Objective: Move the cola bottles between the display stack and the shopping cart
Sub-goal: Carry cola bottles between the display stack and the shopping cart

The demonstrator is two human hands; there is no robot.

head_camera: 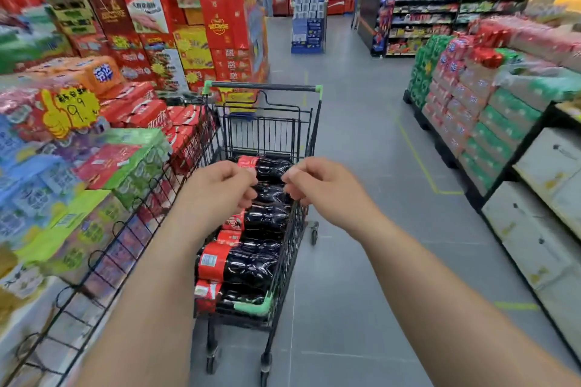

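A black wire shopping cart point(315, 122) stands in the aisle straight ahead, its green-cornered handle bar at the far end. Several dark cola bottles point(251, 267) with red labels lie on their sides in it, filling the basket from front to back. Both my hands hover above the middle of the cart. My left hand point(217, 185) and my right hand point(317, 188) have their fingers curled in, and I see nothing held in either. The display stack of red cola packs point(147, 116) sits to the left of the cart, behind a black wire fence.
Stacked drink cartons and a yellow price sign point(70, 110) crowd the left side behind the wire fence point(103, 248). Pallets of red and green packs point(471, 110) and white boxes point(547, 198) line the right. Grey floor point(352, 135) runs between them toward far shelves and fridges.
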